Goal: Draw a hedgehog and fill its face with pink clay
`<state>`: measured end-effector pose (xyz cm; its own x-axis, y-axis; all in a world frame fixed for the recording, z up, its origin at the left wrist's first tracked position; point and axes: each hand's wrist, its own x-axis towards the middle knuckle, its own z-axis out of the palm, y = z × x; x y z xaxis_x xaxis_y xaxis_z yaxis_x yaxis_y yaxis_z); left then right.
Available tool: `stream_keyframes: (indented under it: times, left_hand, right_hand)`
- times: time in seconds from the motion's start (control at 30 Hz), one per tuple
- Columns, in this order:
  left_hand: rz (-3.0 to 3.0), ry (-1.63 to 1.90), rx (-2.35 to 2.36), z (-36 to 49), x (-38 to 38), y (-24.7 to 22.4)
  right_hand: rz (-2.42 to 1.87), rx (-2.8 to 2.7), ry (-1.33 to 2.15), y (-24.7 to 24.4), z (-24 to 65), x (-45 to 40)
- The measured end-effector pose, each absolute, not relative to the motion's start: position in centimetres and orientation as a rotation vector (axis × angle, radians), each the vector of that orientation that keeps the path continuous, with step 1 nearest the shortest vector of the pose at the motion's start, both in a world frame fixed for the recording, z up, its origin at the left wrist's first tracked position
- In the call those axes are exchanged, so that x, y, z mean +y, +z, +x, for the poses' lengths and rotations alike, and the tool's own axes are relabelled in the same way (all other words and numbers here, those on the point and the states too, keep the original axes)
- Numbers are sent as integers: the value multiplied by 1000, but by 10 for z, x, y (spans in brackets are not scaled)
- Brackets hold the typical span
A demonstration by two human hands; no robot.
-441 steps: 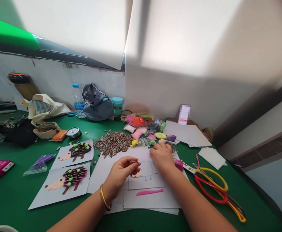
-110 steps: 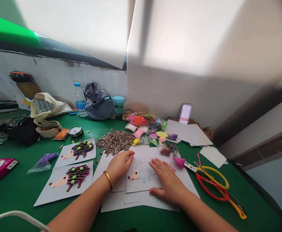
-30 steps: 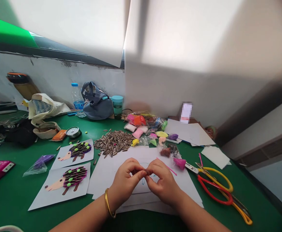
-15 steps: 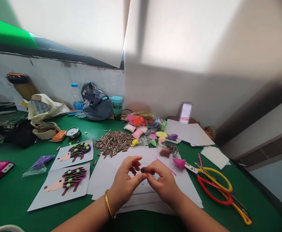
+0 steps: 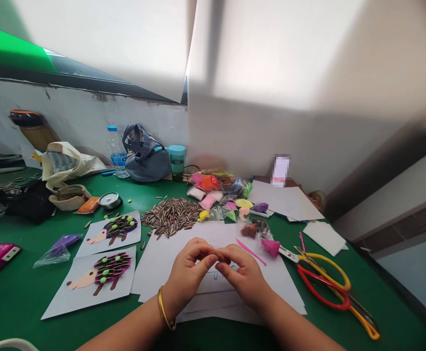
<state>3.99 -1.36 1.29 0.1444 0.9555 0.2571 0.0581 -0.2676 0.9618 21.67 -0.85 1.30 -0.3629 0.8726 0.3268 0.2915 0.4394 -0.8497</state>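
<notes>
My left hand (image 5: 191, 268) and my right hand (image 5: 242, 273) meet fingertip to fingertip above white paper sheets (image 5: 162, 265). Both have curled, pinching fingers; whatever lies between them is too small or hidden to make out. Faint blue drawn lines (image 5: 215, 275) show on the paper under the hands. A pink strip (image 5: 251, 252) lies on the sheets beyond my right hand. Past my left hand is a heap of striped seeds (image 5: 171, 214). Two cards bearing hedgehog pictures, a nearer one (image 5: 101, 275) and a farther one (image 5: 114, 231), lie to the left.
Scissors with red and yellow handles (image 5: 324, 280) lie at the right, near a pink clay piece (image 5: 270, 247). Bagged coloured clay (image 5: 207, 183) sits behind the seeds. A blue bag (image 5: 147, 161), a bottle (image 5: 116, 151) and a lidded cup (image 5: 177, 161) stand along the wall.
The fingers of both hands have shifted: my left fingers have curled down and the fingertips have come together. The things on the table have stayed in place.
</notes>
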Motion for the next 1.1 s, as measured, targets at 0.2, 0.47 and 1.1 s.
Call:
stream_keyframes:
  times: [0.2, 0.47, 1.1]
  left_hand:
    - [1562, 1239, 1101, 42, -14, 12]
    - [1588, 1202, 1171, 40, -14, 19]
    - [1553, 1179, 1193, 39, -12, 15]
  right_hand:
    - [-1074, -1894, 735, 13, 216, -8]
    - [-1059, -1938, 785, 12, 218, -8]
    - [-1003, -1944, 897, 12, 220, -6]
